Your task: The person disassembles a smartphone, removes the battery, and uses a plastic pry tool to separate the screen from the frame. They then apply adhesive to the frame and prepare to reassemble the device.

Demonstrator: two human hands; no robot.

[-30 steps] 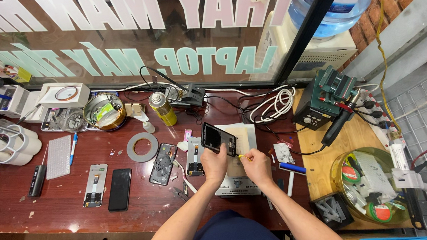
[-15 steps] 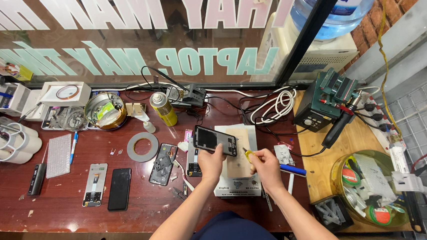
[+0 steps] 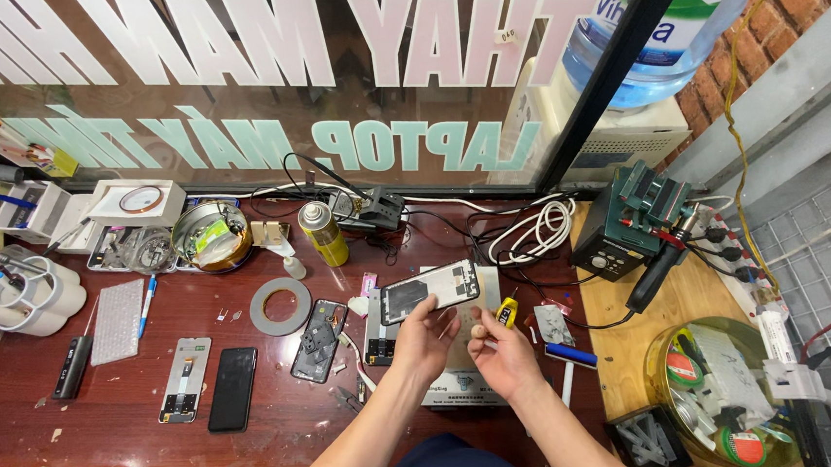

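Observation:
My left hand [image 3: 425, 335] holds up a phone back panel [image 3: 431, 290], silver-edged with a dark inner patch, lying lengthwise above a pale work mat [image 3: 457, 382]. My right hand [image 3: 504, 346] is just to its right, fingers curled around a small yellow-handled screwdriver [image 3: 506, 311]. An opened phone body [image 3: 381, 335] lies on the mat under the panel. Another opened phone [image 3: 318, 341] lies to the left on the red-brown table [image 3: 136, 419].
A grey tape ring [image 3: 279, 305], a yellow spray can [image 3: 323, 234], a black phone [image 3: 232, 389] and a screen part [image 3: 184, 378] lie left. A green soldering station [image 3: 629, 223], white cable coil [image 3: 532, 229] and round glass tray [image 3: 714, 393] stand right. A glass pane runs along the back.
The panel has turned from upright to lengthwise and shifted right in my left hand. My right hand has drawn in closer beside it.

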